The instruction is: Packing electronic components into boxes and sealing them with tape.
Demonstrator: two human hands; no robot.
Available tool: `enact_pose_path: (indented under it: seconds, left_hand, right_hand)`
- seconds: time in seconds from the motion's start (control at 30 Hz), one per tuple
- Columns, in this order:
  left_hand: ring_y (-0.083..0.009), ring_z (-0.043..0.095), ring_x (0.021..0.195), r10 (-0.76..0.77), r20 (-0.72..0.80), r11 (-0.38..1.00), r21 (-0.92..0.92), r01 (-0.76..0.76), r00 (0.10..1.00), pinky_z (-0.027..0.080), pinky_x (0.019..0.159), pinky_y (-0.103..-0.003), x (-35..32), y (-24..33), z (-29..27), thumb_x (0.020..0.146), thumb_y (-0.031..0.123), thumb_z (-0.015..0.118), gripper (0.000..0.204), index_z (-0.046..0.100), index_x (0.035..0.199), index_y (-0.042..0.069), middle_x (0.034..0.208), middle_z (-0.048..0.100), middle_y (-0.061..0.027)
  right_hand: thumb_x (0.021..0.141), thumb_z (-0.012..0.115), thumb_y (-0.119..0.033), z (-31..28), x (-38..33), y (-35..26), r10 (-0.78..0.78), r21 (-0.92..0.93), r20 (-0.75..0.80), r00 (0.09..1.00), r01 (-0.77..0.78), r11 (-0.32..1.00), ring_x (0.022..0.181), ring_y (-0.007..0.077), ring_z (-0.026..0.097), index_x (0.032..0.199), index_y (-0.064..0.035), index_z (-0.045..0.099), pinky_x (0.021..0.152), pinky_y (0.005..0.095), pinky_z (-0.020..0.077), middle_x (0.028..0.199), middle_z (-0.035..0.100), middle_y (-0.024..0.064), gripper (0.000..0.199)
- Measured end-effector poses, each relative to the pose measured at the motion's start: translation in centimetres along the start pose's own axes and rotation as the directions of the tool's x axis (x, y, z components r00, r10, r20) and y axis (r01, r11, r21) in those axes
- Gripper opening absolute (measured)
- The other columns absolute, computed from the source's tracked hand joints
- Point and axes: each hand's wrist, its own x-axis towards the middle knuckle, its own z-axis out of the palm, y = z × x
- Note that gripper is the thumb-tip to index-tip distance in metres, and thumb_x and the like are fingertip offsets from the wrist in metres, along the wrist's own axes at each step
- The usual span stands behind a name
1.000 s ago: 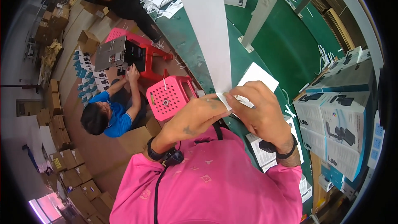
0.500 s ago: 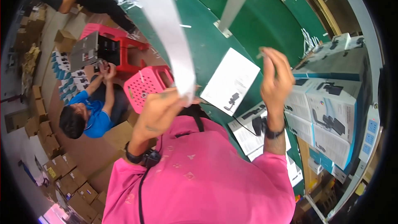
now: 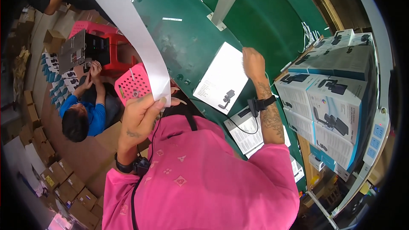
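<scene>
My left hand (image 3: 142, 117) pinches the lower end of a long white paper strip (image 3: 140, 44), which reaches up past the top left of the view. My right hand (image 3: 254, 64) is closed, its fingers curled down at the upper right edge of a white box (image 3: 223, 76) that has a picture of a black microphone on it. What those fingertips hold, if anything, is hidden by the hand. The box lies flat on the green table (image 3: 179, 38).
Stacked microphone boxes (image 3: 328, 115) stand on the right beside a power strip (image 3: 375, 142). More boxes (image 3: 245, 132) lie by my right forearm. A grey post (image 3: 228, 2) rises from the table. Pink stools (image 3: 132, 86) and a seated person in blue (image 3: 96, 115) are at the left.
My right hand has come down from the air, moving left to the white box's edge. My left hand has moved left and down, still holding the paper strip.
</scene>
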Motion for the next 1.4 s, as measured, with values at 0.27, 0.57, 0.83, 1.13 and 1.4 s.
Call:
enact_pose_path:
  seconds: [0.27,0.57,0.83,1.13,1.4]
  left_hand:
    - [-0.0200,0.069,0.093,-0.021,-0.001,0.999,-0.035,0.021,1.000,0.051,0.087,-0.029,0.3,0.4,0.2,0.097,0.003,0.041,0.030,0.060,0.116,-0.012,0.096,0.072,-0.0159]
    - [-0.0202,0.069,0.092,-0.011,-0.005,0.999,-0.042,0.011,1.000,0.051,0.086,-0.028,0.3,0.4,0.2,0.097,0.003,0.042,0.029,0.061,0.114,-0.011,0.095,0.072,-0.0148]
    - [-0.0200,0.070,0.090,0.021,-0.014,0.999,-0.035,-0.022,1.000,0.052,0.084,-0.028,0.4,0.2,0.5,0.096,0.003,0.043,0.028,0.062,0.111,-0.011,0.094,0.072,-0.0146]
    - [-0.0119,0.063,0.069,0.152,-0.046,0.986,-0.068,-0.155,0.987,0.047,0.065,-0.024,0.3,-0.6,0.7,0.095,0.006,0.050,0.026,0.062,0.116,-0.004,0.092,0.073,-0.0085]
    - [-0.0083,0.059,0.066,0.116,-0.066,0.992,-0.041,-0.118,0.991,0.045,0.060,-0.023,-0.4,-0.1,0.7,0.095,0.007,0.050,0.026,0.063,0.115,-0.004,0.090,0.073,-0.0079]
  right_hand:
    - [0.090,0.054,-0.010,-1.4,0.7,-0.5,0.058,0.016,0.152,0.987,-0.061,0.998,0.086,0.0402,0.062,0.093,0.0014,0.067,0.078,0.0449,0.0506,0.095,0.066,0.0204,0.017]
    - [0.085,0.065,-0.037,-1.4,-1.5,-2.4,0.087,-0.017,0.265,0.960,-0.085,0.996,0.106,0.0381,0.057,0.114,0.0042,0.057,0.093,0.0501,0.0413,0.110,0.061,0.0218,0.051]
    - [0.075,0.065,-0.067,-1.9,-2.4,-5.3,0.232,-0.175,0.396,0.889,-0.174,0.969,0.133,0.0383,0.035,0.138,0.0077,0.035,0.109,0.0678,0.0122,0.138,0.040,0.0251,0.102]
    - [0.084,0.058,-0.061,0.6,-5.3,-5.1,0.044,-0.322,0.255,0.966,0.042,0.946,0.146,0.0395,0.007,0.150,-0.0007,0.022,0.107,0.0718,0.0050,0.155,0.014,0.0273,0.096]
    - [0.073,0.062,-0.071,-1.9,-2.4,-6.4,-0.455,0.029,0.434,0.777,0.493,0.870,0.146,0.0372,0.012,0.149,-0.0221,0.032,0.108,0.0723,0.0046,0.156,0.023,0.0159,0.096]
